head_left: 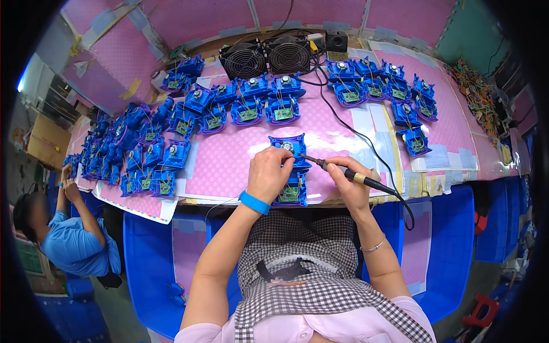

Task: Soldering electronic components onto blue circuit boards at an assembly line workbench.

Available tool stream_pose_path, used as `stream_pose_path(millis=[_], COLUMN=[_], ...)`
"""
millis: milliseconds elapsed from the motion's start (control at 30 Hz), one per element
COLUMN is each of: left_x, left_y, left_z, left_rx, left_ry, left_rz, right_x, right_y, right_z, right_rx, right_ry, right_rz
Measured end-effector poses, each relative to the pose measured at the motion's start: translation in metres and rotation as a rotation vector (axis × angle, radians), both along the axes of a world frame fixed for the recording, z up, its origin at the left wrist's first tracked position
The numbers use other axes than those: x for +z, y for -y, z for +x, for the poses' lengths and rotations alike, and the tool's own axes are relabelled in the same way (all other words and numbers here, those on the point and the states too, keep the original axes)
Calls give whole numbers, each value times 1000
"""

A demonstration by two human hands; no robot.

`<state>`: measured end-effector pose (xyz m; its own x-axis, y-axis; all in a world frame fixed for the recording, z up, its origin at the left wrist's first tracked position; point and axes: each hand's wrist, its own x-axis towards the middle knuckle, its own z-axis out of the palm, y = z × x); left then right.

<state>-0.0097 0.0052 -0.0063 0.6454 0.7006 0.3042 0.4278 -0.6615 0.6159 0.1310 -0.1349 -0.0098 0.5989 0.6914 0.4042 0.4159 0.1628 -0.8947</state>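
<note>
In front of me lies an opened blue plastic housing (295,140) with a round speaker; its other half, holding a green circuit board (289,193), sits at the table's near edge. My right hand (350,182) grips a soldering iron (366,180) like a pen, its tip reaching the housing beside the speaker. Against the housing's left side, my left hand (269,173) has thumb and fingers pinched together close to the iron's tip. A thin wire seems to run below that hand, but what the fingertips hold is too small to make out.
Several opened blue housings (249,112) stand in rows at the back and left, with more at the right (413,141). Two black fans (289,56) stand behind. The iron's black cable (366,140) crosses the table. Blue bins (150,268) are below; a co-worker (77,240) works at left.
</note>
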Motion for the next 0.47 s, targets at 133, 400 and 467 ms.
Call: stream_pose_path(millis=[133,400,467], left_x=[0,0,0], left_y=[0,0,0], left_z=[1,0,1], left_rx=[-3,0,1], left_ry=[-4,7,1], left_rz=[8,5,4], right_x=[-5,4,1], right_y=[0,3,2], right_z=[1,0,0], right_rx=[-10,-2,-10], right_ry=[-3,-26,-43], right_rz=[16,12,-13])
